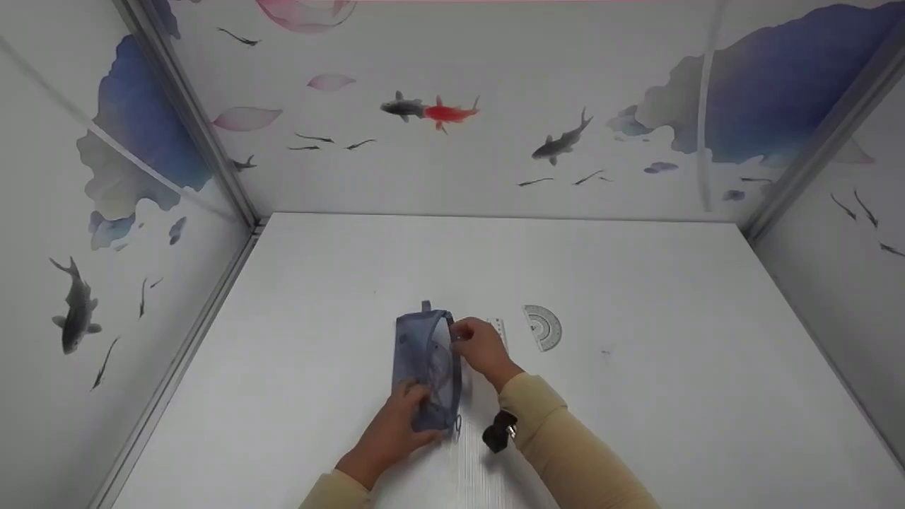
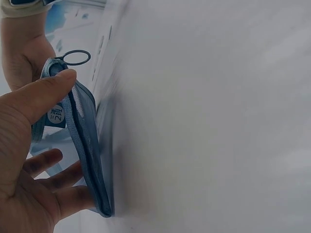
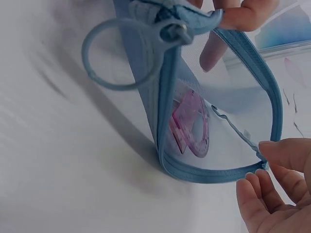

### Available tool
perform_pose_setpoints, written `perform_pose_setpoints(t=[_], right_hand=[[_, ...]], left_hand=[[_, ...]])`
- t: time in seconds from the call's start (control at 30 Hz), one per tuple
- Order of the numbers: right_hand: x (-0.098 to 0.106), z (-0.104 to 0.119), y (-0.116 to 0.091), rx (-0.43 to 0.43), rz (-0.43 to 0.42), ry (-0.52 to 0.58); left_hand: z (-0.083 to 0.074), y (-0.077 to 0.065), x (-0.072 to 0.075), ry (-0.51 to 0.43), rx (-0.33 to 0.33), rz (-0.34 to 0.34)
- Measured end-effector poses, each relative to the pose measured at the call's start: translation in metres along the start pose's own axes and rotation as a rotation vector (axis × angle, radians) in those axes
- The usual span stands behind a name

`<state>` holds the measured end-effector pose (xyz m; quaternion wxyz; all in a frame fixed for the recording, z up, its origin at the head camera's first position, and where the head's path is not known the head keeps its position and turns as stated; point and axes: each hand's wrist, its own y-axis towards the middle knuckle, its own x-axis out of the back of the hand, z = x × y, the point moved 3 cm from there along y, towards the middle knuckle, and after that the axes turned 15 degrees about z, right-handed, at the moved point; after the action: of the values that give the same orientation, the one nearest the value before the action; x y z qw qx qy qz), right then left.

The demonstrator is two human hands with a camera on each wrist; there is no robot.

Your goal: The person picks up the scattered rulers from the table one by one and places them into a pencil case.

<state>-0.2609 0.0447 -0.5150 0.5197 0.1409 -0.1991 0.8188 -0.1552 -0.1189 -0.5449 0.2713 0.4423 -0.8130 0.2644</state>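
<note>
A blue mesh zip pouch [image 1: 413,346] lies lengthwise on the table with its zipped mouth gaping. My left hand [image 1: 396,428] grips its near end, thumb on the zip edge and fingers against the mesh [image 2: 73,194]. At the far end, my right hand [image 1: 484,346] pinches the mouth's rim between thumb and fingertips [image 3: 267,145]. Inside the pouch sits a pink see-through protractor [image 3: 197,126], with another pink flat piece [image 3: 178,130] beside it, partly hidden. A ring-shaped zip pull [image 3: 90,58] hangs from the near end of the zip.
Right of the pouch a clear protractor [image 1: 544,328] lies on the white table [image 1: 657,297]. A clear ruler-like piece [image 1: 500,327] with markings is partly covered by my right hand. Printed walls [image 1: 488,177] enclose the table at the back and sides.
</note>
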Motion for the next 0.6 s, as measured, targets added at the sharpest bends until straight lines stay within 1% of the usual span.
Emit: perform_pose_setpoints(t=[0.1, 0.27, 0.43, 0.6], right_hand=[[0.005, -0.001, -0.002, 0.021, -0.007, 0.000], [0.013, -0.005, -0.005, 0.051, -0.017, -0.004], [0.019, -0.011, -0.008, 0.047, -0.018, -0.020], [0.024, -0.017, -0.015, 0.051, -0.018, -0.029]], left_hand=[[-0.001, 0.001, 0.001, 0.021, 0.001, -0.008], [-0.002, 0.002, 0.003, 0.026, 0.006, -0.009], [-0.001, 0.002, 0.002, 0.023, 0.006, -0.012], [0.002, 0.002, 0.000, 0.023, 0.010, -0.011]])
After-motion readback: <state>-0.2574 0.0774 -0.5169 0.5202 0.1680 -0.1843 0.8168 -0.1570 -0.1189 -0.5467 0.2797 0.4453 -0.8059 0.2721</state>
